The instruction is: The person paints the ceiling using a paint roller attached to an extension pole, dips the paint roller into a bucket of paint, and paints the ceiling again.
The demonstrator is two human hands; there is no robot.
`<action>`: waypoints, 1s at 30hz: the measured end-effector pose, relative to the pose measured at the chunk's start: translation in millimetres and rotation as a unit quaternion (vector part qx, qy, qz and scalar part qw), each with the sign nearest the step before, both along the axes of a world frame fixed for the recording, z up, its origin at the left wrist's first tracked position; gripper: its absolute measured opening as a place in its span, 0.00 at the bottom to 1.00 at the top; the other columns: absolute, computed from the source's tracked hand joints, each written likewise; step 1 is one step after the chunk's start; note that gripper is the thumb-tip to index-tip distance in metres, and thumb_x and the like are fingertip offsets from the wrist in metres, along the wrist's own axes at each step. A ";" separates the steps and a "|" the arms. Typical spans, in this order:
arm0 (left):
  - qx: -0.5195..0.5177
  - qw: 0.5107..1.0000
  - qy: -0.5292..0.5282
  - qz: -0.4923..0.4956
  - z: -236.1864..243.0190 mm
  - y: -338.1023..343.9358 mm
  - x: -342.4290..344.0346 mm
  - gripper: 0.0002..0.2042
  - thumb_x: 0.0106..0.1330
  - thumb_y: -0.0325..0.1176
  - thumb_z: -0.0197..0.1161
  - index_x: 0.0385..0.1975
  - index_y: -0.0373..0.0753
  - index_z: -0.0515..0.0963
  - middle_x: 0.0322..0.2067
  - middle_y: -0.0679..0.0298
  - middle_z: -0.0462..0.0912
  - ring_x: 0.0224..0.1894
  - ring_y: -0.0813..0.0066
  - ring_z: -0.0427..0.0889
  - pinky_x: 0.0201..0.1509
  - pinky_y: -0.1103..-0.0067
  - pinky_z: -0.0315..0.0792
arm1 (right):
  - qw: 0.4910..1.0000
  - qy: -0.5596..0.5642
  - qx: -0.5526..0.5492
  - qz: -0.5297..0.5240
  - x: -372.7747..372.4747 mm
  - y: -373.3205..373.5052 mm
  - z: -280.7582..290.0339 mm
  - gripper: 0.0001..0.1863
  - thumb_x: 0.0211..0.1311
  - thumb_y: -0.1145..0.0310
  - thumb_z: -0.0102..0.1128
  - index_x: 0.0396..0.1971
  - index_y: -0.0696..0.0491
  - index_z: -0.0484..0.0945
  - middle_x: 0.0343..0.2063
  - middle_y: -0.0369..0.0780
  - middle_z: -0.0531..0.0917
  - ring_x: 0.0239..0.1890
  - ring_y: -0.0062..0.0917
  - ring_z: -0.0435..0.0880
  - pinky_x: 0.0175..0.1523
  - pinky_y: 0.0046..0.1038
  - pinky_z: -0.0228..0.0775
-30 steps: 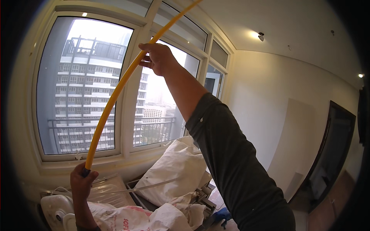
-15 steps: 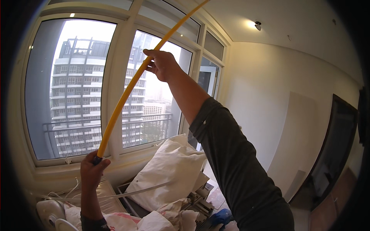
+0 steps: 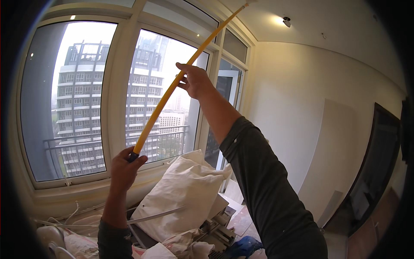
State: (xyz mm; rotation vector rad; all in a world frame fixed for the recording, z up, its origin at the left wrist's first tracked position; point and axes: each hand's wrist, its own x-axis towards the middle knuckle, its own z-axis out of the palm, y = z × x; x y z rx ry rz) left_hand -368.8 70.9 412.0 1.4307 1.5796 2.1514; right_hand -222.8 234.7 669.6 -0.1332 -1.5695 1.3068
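Observation:
A long yellow pole (image 3: 164, 102) slants from lower left to upper right across the window. Its dark end (image 3: 133, 157) is gripped in my left hand (image 3: 124, 169), which is closed round it low in front of the sill. Farther up the shaft, my right hand (image 3: 194, 80) holds the pole between thumb and fingers, with that arm stretched out. The narrow tip (image 3: 246, 5) is up against or close to the ceiling (image 3: 269, 13); a small pale piece shows there, too small to make out.
A large white sack (image 3: 179, 194) leans below the window sill, with grey metal pieces (image 3: 220, 222) beside it. A blue plastic bag (image 3: 246, 246) and crumpled cloths lie near my arms. A spotlight (image 3: 286, 20) hangs from the ceiling, and a dark doorway (image 3: 366, 172) stands at right.
Both hands and the pole have shifted right, and my left hand has risen. The pole's tip has come into view by the ceiling. The view has turned slightly.

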 end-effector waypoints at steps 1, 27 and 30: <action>0.000 1.000 -0.001 0.000 0.8 8.0 3.9 0.21 0.59 0.32 0.75 0.51 0.30 0.80 0.21 0.74 0.75 0.18 0.89 0.69 0.19 0.86 0.62 | 1.000 0.011 -0.009 -0.009 3.6 6.9 1.9 0.26 0.62 0.68 0.71 0.55 0.65 0.72 0.52 0.51 0.74 0.56 0.43 0.78 0.62 0.41 0.78; 0.036 0.994 -0.098 0.037 -110.5 -156.5 -138.2 0.24 0.57 0.28 0.76 0.54 0.32 0.79 0.24 0.71 0.79 0.21 0.88 0.72 0.21 0.86 0.68 | 0.964 -0.201 0.137 0.106 -108.6 -179.7 -49.5 0.52 0.57 0.52 0.75 0.68 0.66 0.54 0.61 0.56 0.65 0.71 0.48 0.60 0.67 0.50 0.67; 0.043 0.992 -0.109 0.038 -119.4 -197.8 -158.5 0.22 0.57 0.25 0.74 0.53 0.32 0.79 0.24 0.71 0.78 0.20 0.88 0.71 0.21 0.86 0.68 | 0.956 -0.222 0.151 0.120 -132.9 -218.1 -54.8 0.51 0.56 0.51 0.76 0.67 0.66 0.54 0.60 0.55 0.66 0.71 0.48 0.61 0.68 0.51 0.66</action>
